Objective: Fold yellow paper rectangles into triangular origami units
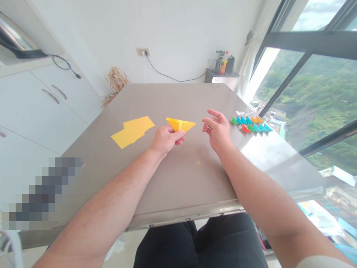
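My left hand (166, 139) is closed around the underside of a folded yellow paper piece (180, 124), holding it just above the grey table (178, 175). The piece is a flat, pointed wing-like shape. My right hand (217, 128) hovers a little to the right of it with fingers apart and loosely curled, holding nothing. A short stack of flat yellow paper sheets (133, 131) lies on the table to the left of my left hand.
A cluster of several small folded paper pieces (251, 124) in teal, green, orange and red sits at the table's right side near the window. White cabinets stand on the left. A small side table with bottles (223, 63) stands at the back wall.
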Demonstrator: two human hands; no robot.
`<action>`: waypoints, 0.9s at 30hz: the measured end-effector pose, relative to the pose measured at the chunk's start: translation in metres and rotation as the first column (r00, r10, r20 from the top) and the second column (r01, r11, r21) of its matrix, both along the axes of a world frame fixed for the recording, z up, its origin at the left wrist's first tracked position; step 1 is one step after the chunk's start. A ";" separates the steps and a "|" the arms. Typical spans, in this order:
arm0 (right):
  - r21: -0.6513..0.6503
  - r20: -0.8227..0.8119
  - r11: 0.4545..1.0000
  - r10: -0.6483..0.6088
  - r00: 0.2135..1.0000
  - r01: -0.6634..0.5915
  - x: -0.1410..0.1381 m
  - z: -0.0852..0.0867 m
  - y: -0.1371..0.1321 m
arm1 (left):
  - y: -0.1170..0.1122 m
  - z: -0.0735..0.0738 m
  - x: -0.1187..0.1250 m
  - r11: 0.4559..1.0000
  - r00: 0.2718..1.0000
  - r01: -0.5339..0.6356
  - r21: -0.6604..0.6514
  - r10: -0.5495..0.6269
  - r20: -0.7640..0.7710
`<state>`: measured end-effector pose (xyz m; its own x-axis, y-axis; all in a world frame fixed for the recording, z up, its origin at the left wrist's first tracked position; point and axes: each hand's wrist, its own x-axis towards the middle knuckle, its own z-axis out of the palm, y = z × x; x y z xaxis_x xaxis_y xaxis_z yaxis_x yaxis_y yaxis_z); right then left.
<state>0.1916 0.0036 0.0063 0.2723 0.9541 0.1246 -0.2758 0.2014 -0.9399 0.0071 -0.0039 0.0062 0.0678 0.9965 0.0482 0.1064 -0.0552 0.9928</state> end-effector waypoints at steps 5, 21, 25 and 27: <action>-0.041 0.232 0.964 0.266 0.936 -0.264 -0.003 0.000 -0.004 | 0.002 -0.005 -0.003 0.997 0.995 0.074 0.030 -0.072 -0.064; -0.098 0.278 0.935 0.354 0.893 -0.340 -0.017 -0.015 -0.008 | 0.003 -0.011 0.004 0.999 0.992 0.041 0.010 -0.042 0.120; -0.105 0.261 0.933 0.360 0.896 -0.344 -0.018 -0.016 -0.008 | 0.004 -0.011 0.005 0.999 0.988 0.042 -0.005 -0.041 0.150; -0.104 0.260 0.937 0.350 0.900 -0.334 -0.018 -0.015 -0.009 | 0.004 -0.011 0.005 0.999 0.984 0.041 -0.006 -0.040 0.174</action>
<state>0.1735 -0.0049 -0.0087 -0.1086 0.9899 0.0911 -0.0520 0.0858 -0.9950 0.0124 -0.0003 -0.0049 0.0996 0.9936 0.0531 -0.0697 -0.0463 0.9965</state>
